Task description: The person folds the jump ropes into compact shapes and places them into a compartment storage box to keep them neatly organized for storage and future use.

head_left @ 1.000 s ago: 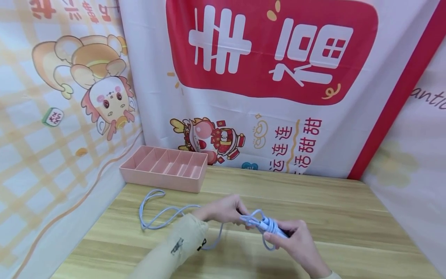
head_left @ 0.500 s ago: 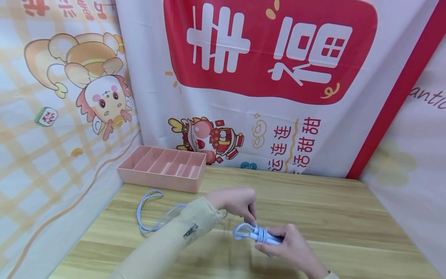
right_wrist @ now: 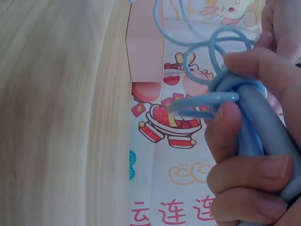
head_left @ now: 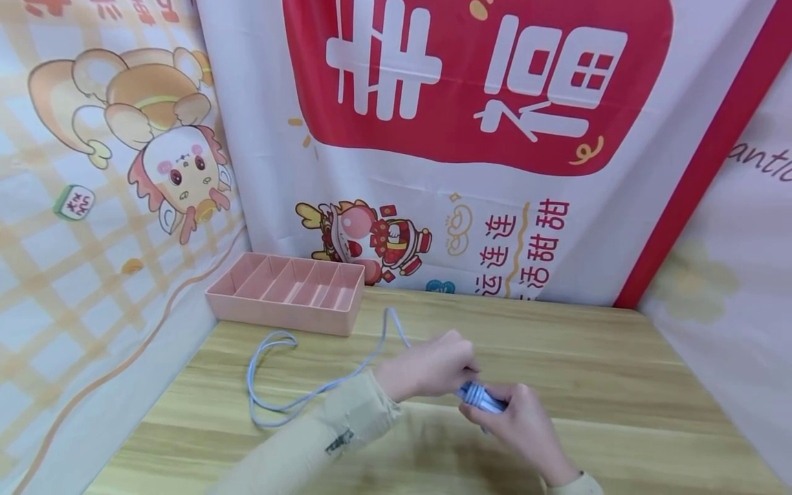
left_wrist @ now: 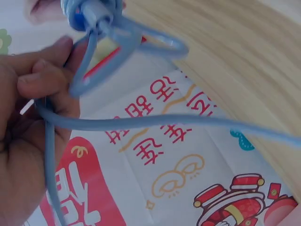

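A light blue jump rope is bundled in my right hand (head_left: 522, 423), with coils of cord (head_left: 476, 394) wound around its handles. In the right wrist view, curled fingers grip the thick handles (right_wrist: 270, 125), and loops stick out past the coils. My left hand (head_left: 436, 364) is right beside the wound end. Its thumb and fingers pinch the cord (left_wrist: 141, 123), as the left wrist view shows. From there, the loose length (head_left: 250, 385) trails left over the table in wide curves. The left hand hides part of the bundle in the head view.
A pink tray (head_left: 284, 320) with several compartments stands at the table's back left, against the printed cloth (head_left: 396, 172). The wooden table (head_left: 588, 357) reaches from there to the right-hand cloth. Another printed cloth (head_left: 62, 289) hangs along the left side.
My left hand has moved from the left of the bundle over its far side, pulling cord around. The trailing cord has shifted, one loop now rising near the tray. My right hand keeps its grip.
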Tool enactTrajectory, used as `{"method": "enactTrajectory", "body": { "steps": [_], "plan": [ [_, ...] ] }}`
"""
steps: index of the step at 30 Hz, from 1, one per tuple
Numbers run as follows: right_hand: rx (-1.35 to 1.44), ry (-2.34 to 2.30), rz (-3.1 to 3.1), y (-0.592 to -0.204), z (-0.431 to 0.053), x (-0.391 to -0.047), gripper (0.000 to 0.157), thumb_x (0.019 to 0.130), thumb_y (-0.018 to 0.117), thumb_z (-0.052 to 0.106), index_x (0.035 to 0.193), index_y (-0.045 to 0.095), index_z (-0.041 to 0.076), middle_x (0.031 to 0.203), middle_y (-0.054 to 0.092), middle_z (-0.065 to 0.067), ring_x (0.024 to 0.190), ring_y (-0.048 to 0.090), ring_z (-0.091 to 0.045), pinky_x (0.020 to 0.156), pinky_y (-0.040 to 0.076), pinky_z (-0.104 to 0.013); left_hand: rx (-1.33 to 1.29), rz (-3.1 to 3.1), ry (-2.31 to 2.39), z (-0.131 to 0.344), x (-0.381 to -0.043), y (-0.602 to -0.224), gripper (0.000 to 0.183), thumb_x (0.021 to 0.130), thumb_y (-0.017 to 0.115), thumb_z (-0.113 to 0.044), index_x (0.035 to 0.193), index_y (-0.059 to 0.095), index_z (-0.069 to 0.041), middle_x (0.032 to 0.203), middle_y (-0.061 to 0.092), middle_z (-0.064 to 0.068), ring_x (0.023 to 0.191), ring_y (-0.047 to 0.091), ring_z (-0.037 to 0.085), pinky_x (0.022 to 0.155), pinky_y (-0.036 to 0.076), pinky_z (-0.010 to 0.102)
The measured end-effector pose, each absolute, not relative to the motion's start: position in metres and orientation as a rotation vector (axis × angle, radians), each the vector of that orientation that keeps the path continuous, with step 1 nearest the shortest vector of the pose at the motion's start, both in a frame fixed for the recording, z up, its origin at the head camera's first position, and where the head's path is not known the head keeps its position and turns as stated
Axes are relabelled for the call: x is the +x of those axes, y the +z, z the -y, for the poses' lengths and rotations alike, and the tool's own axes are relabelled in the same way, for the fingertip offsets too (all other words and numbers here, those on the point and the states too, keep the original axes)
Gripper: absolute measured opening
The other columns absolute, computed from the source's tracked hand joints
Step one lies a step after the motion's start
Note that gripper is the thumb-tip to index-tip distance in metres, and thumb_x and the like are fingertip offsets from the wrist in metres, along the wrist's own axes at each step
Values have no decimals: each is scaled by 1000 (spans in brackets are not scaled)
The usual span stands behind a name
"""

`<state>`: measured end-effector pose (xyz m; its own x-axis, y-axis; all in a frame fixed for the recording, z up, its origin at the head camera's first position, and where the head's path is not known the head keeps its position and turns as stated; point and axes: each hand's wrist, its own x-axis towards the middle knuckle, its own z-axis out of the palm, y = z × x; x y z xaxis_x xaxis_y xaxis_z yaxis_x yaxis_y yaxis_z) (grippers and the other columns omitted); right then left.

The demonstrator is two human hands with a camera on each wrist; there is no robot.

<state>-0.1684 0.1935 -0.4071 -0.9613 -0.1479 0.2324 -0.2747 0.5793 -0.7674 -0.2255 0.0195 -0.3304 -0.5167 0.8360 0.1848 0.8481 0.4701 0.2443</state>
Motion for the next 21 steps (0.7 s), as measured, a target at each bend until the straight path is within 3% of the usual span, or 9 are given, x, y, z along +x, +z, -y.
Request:
{"method": "enactTrajectory", "body": {
  "steps": [5,8,14,18,21],
  "plan": [
    [234,1392,2628,-411,-192,-169,24,77,86,32,69,72,14,61,63,10,55,58,-11,49,49,-26,-1449,2450,-406,-22,-213,-349,19,86,69,2,76,75,-13,65,55,-8,58,45,0,53,38,9],
    [165,1458,2591,-413,-190,-168,20,79,84,28,72,74,13,61,64,8,53,57,-12,48,48,-26,-1425,2298,-433,-22,-209,-363,15,83,71,3,82,74,-11,76,63,-4,68,53,3,62,43,9],
    [91,1465,2473,-414,-190,-168,15,80,84,24,78,76,12,60,63,4,49,54,-14,43,45,-26,-1315,2050,-638,-23,-209,-387,23,81,73,8,102,74,-2,94,72,5,86,66,15,84,48,14],
    [86,1435,2421,-414,-192,-168,14,80,84,22,74,76,13,56,60,6,47,52,-13,41,43,-27,-1273,1921,-718,-25,-209,-396,28,80,73,10,106,74,-1,98,73,6,88,67,16,87,47,14],
    [85,1407,2390,-414,-194,-170,16,80,85,24,82,78,10,59,62,7,47,55,-12,40,46,-27,-1242,1896,-790,-26,-208,-401,27,82,75,7,108,73,1,100,73,6,89,67,15,87,46,13]
  ]
}}
